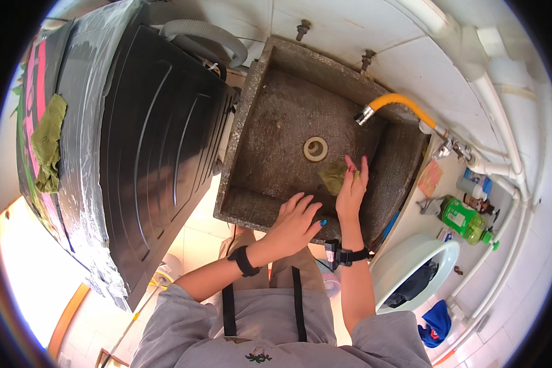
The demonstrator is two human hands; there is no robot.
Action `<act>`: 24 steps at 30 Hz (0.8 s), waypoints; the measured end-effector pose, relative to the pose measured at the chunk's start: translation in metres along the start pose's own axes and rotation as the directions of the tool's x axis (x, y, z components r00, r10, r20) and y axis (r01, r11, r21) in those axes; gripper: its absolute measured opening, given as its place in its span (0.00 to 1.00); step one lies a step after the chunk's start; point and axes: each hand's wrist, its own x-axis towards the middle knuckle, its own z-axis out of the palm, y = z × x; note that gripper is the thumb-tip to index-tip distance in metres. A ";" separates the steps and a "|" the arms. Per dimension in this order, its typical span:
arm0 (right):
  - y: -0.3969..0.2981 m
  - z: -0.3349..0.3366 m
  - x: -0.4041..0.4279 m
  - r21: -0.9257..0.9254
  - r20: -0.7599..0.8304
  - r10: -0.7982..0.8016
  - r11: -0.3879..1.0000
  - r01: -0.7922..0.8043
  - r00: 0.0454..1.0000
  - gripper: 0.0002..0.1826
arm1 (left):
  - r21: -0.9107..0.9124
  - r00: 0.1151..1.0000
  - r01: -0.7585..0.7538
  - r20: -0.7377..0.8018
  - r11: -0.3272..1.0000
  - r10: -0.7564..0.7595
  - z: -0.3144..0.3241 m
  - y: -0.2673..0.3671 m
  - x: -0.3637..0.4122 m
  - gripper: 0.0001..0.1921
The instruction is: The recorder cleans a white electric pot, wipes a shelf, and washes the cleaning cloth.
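My right hand (353,188) is over the right part of a dark stone sink (276,133), its fingers at a green cloth (332,178) that hangs or lies by the fingertips, near the round drain (315,149). How firmly the fingers hold the cloth is hard to tell. My left hand (299,218) hovers above the sink's near edge, fingers spread and holding nothing. A faucet with an orange flexible hose (398,99) points its metal nozzle into the sink from the right.
Left of the sink stands a dark appliance (165,138) with another green cloth (49,142) on its plastic-covered top. At right are a green detergent bottle (462,218), a sponge (430,178), a pale basin (411,262) holding dark fabric, a blue cloth (436,324) and white pipes (497,103).
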 end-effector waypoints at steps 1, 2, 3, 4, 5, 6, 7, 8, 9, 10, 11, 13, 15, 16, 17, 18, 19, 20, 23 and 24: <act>-0.006 -0.003 -0.001 -0.207 0.006 -0.160 0.965 0.158 0.987 0.21 | -0.011 1.000 0.001 -0.015 1.000 -0.001 -0.003 0.001 0.000 0.21; -0.013 -0.009 -0.001 -0.138 0.113 -0.073 0.987 0.088 0.991 0.24 | -0.059 0.999 0.027 -0.029 0.998 -0.029 -0.006 0.001 -0.001 0.22; -0.022 -0.014 0.000 -0.147 0.119 -0.083 0.984 0.100 0.989 0.24 | -0.110 0.998 0.049 -0.040 0.993 -0.054 -0.008 0.002 -0.001 0.22; -0.031 -0.016 0.000 -0.073 0.083 -0.063 0.995 0.069 0.995 0.25 | -0.121 0.997 0.046 -0.048 0.992 -0.052 -0.010 0.001 -0.001 0.22; -0.038 -0.019 0.000 0.004 0.049 -0.039 0.999 0.039 0.998 0.26 | -0.128 0.997 0.056 -0.045 0.990 -0.062 -0.014 -0.001 0.001 0.24; -0.044 -0.024 -0.001 0.012 0.070 -0.035 0.999 0.034 0.997 0.28 | -0.136 0.997 0.068 -0.035 0.988 -0.073 -0.017 -0.001 0.001 0.26; -0.051 -0.027 0.000 0.002 0.074 -0.034 0.999 0.034 0.997 0.28 | -0.146 0.997 0.068 -0.034 0.987 -0.073 -0.021 0.000 0.004 0.26; -0.059 -0.030 0.000 -0.048 0.065 -0.093 0.994 0.096 0.994 0.28 | -0.169 0.997 0.047 -0.050 0.984 -0.057 -0.026 0.000 0.008 0.29; -0.069 -0.034 -0.003 -0.100 0.059 -0.148 0.983 0.153 0.987 0.28 | -0.193 0.997 0.028 -0.063 0.981 -0.040 -0.032 0.001 0.011 0.32; -0.078 -0.036 -0.006 -0.109 0.062 -0.142 0.983 0.148 0.988 0.28 | -0.203 0.997 -0.004 -0.078 0.979 -0.012 -0.036 0.001 0.015 0.36; -0.089 -0.039 -0.009 -0.286 0.080 -0.178 0.939 0.194 0.981 0.28 | -0.211 0.997 -0.001 -0.071 0.977 -0.014 -0.038 0.003 0.020 0.36; -0.103 -0.040 -0.015 -0.447 0.110 -0.209 0.863 0.237 0.972 0.27 | -0.256 0.985 -0.115 -0.154 0.960 0.077 -0.041 0.007 0.032 0.38; -0.110 -0.041 -0.021 -0.483 0.166 -0.264 0.818 0.311 0.950 0.28 | -0.263 0.973 -0.169 -0.197 0.950 0.119 -0.036 0.010 0.044 0.40; -0.111 -0.041 -0.024 -0.467 0.148 -0.289 0.823 0.324 0.946 0.29 | -0.265 0.956 -0.227 -0.244 0.937 0.163 -0.034 0.011 0.049 0.42; -0.113 -0.040 -0.025 -0.467 0.150 -0.286 0.823 0.323 0.946 0.29 | -0.266 0.957 -0.225 -0.242 0.937 0.161 -0.033 0.013 0.052 0.42; -0.116 -0.040 -0.025 -0.394 0.121 -0.285 0.865 0.309 0.951 0.27 | -0.249 0.941 -0.264 -0.279 0.932 0.192 -0.031 0.014 0.055 0.40; -0.117 -0.041 -0.025 -0.317 0.092 -0.281 0.901 0.295 0.955 0.26 | -0.230 0.923 -0.301 -0.316 0.925 0.221 -0.030 0.013 0.057 0.39; -0.115 -0.042 -0.026 -0.317 0.093 -0.278 0.902 0.293 0.956 0.26 | -0.232 0.924 -0.298 -0.313 0.926 0.219 -0.030 0.011 0.058 0.39; -0.109 -0.054 -0.022 -0.002 0.138 -0.053 0.999 0.054 0.989 0.22 | -0.200 0.960 -0.229 -0.210 0.953 0.186 -0.024 -0.003 0.058 0.28; -0.113 -0.060 -0.019 0.225 0.141 0.123 0.962 -0.152 0.982 0.21 | -0.177 0.967 -0.206 -0.188 0.962 0.172 -0.017 -0.013 0.057 0.24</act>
